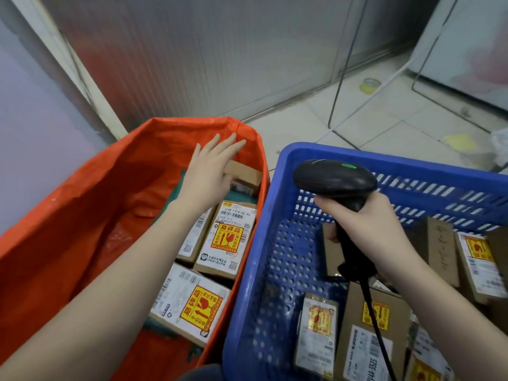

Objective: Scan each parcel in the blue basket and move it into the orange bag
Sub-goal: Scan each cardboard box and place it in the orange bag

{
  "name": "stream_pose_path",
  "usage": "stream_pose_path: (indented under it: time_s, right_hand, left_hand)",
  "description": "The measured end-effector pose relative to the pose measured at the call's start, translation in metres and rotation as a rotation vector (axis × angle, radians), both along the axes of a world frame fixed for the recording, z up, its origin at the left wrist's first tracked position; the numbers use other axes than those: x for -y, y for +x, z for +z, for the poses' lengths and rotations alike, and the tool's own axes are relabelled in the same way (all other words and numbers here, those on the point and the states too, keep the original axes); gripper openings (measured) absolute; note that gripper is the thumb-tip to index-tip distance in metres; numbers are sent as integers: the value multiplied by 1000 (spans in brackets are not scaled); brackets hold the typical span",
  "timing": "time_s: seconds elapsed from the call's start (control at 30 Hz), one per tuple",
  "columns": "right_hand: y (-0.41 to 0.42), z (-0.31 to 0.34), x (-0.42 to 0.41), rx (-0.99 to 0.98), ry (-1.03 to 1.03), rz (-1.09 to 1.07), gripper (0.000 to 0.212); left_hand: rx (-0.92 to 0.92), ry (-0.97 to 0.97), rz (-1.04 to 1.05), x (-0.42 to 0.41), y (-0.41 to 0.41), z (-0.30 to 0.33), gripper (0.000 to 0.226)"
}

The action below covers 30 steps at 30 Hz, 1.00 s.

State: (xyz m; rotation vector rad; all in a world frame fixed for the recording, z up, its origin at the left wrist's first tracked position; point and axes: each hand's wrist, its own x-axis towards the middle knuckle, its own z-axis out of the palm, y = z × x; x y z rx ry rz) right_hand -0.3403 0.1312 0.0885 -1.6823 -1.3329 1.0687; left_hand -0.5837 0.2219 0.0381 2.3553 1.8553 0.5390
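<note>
The orange bag [82, 204] stands open on the left, with several cardboard parcels lying along its right side. My left hand [210, 169] hovers inside it with fingers straight and spread, just above a small brown parcel [244, 174] at the far end. On the right stands the blue basket [280, 270], which holds several labelled parcels, one [317, 334] near its front. My right hand [368, 224] grips the handle of a black barcode scanner [334, 181] over the basket. A green light shows on the scanner's head, and its cable runs down towards me.
Behind the bag rises a grey panelled wall [192, 50]. The tiled floor [384, 114] at the back right has thin cables, a roll of tape [370, 85] and a yellow scrap lying on it. A white cabinet stands in the far right corner.
</note>
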Motion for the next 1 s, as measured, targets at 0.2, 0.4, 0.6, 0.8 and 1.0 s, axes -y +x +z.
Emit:
stream_pose_path:
  time_s: [0.2,0.4,0.6,0.8,1.0]
  right_hand:
    - [7,25,9,-8,60,-1,20]
    - [36,72,33,55,157,-41,28]
    - [87,115,68,100,233,-80,27]
    - [151,123,98,159,267,-150,24]
    - [222,99,125,163,222,-242,23]
  left_hand:
    - [49,54,-69,20,19,37,70]
    - [80,116,-179,50,56,93,64]
    - [138,127,-323,78,115,138,56]
    - [178,23,-421,103,191,142,59]
    - [171,-149,-490,124,270,107,62]
